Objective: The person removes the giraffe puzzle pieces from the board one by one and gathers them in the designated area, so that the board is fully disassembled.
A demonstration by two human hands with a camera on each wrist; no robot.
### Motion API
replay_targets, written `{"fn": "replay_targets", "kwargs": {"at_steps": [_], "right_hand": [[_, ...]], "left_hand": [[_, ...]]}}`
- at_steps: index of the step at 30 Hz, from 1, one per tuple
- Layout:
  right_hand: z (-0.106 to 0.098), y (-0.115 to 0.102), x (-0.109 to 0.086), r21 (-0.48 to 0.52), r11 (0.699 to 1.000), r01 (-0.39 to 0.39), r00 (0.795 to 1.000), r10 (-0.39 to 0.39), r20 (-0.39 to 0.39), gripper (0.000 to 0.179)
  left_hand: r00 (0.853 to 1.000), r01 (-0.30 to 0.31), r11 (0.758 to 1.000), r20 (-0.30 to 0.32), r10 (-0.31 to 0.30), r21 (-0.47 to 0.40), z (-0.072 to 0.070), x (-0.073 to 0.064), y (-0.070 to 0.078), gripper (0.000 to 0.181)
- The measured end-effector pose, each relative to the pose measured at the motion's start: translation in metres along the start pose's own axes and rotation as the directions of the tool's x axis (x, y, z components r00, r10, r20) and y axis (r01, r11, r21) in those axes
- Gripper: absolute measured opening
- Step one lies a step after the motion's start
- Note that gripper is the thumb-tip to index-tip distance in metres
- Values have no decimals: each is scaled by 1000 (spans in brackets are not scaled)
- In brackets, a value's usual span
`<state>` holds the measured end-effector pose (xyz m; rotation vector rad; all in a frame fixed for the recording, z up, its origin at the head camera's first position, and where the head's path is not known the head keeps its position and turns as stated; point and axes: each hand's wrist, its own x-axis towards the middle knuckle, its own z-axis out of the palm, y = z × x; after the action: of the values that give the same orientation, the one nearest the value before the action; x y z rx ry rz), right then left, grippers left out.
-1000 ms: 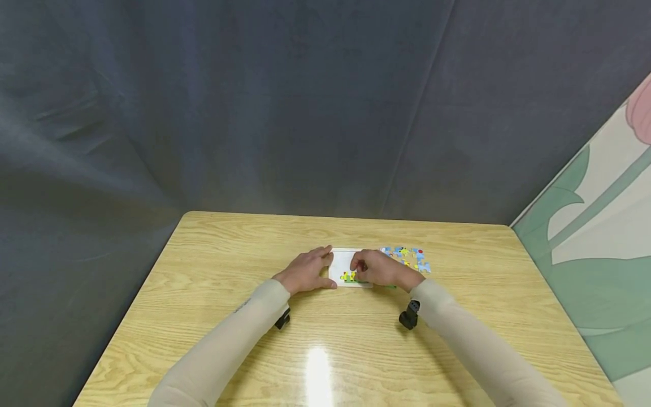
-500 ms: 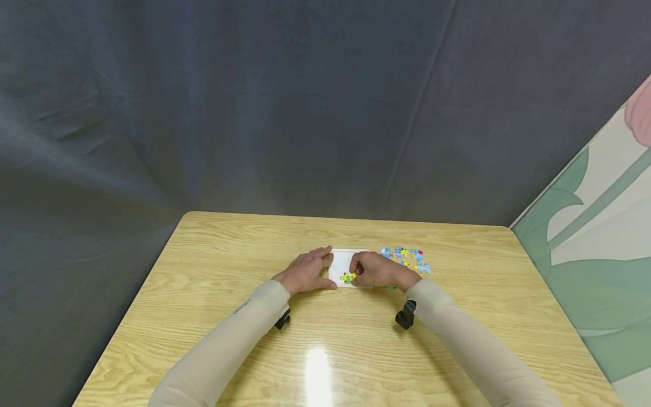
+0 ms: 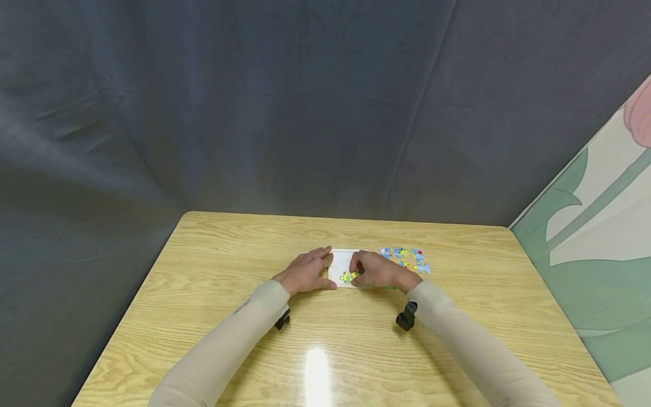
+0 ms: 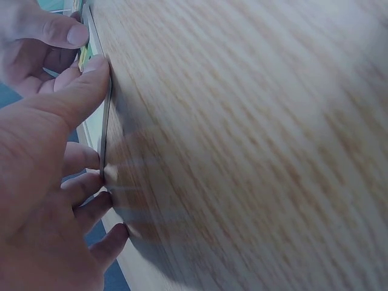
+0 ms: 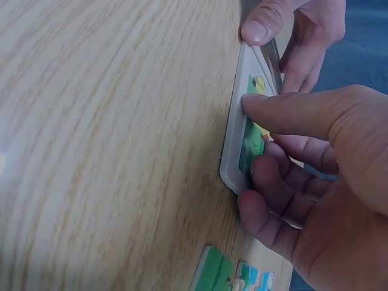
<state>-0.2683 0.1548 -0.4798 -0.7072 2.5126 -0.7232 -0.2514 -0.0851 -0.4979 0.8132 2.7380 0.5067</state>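
A shallow white puzzle tray (image 3: 339, 262) lies flat on the table. Along its near side sit yellow and green jigsaw pieces (image 3: 345, 278), partly covered. My left hand (image 3: 304, 272) rests against the tray's left edge, thumb at the near corner and fingers spread toward the far one. Over the tray's right part, my right hand (image 3: 378, 269) pinches a puzzle piece with thumb and bent fingers. That piece is mostly hidden by the fingers. The right wrist view shows the thumb by the tray's rim (image 5: 229, 154) and the other fingertips low over a green piece (image 5: 250, 148).
Several loose blue, yellow and red puzzle pieces (image 3: 424, 268) lie right of the tray. A green one (image 5: 213, 270) shows near the tray in the right wrist view. Behind the wooden table (image 3: 234, 243) hangs a dark curtain (image 3: 305, 113).
The right hand shifts slightly over the tray's near side, its fingers staying on the piece. The left hand stays at the tray's left edge.
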Motion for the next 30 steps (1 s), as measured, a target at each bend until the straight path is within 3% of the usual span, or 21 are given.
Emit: {"fn": "replay_targets", "kwargs": {"at_steps": [9,30], "right_hand": [[1,2,-1,13,999,35,999,-35,-7,19],[0,14,-5,165,984,72,997,-68,-28,7]], "left_hand": [[1000,-4,1000,-2,4,22,1,0,-1,86],[1000,10,999,13,-11,39,-2,0,3,87]]}}
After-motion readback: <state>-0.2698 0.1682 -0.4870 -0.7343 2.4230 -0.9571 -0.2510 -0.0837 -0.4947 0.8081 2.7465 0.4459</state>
